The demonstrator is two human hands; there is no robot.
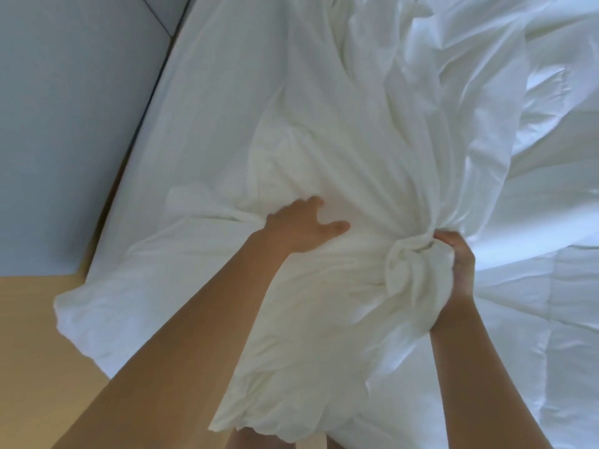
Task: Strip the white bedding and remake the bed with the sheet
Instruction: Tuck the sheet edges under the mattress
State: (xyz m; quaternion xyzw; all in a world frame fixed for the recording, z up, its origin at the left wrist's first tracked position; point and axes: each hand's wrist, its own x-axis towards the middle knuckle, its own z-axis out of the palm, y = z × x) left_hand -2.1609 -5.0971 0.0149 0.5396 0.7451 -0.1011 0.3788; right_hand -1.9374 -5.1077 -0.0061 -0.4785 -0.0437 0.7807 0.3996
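Both hands are on the white sheet (324,124) now. My right hand (460,260) is clamped round a thick twisted bunch of it. My left hand (304,225) sits a little farther up and to the left, thumb out, its outer fingers buried in a fold, so it looks like a grip, though I can't see those fingers. The hands are apart, with a taut span of cloth between them.

Here is what matters: the sheet runs lengthwise away from me, a long gathered ridge from my hands up the bed (534,335) to the far end. Everything left to haul lies ahead of me, with nothing behind. On my left a loose corner (81,306) droops off the bed edge over the wooden floor (32,351), next to the grey wall (64,124). The left hand is nearer that side, and I judge the pull should come straight back along the ridge.
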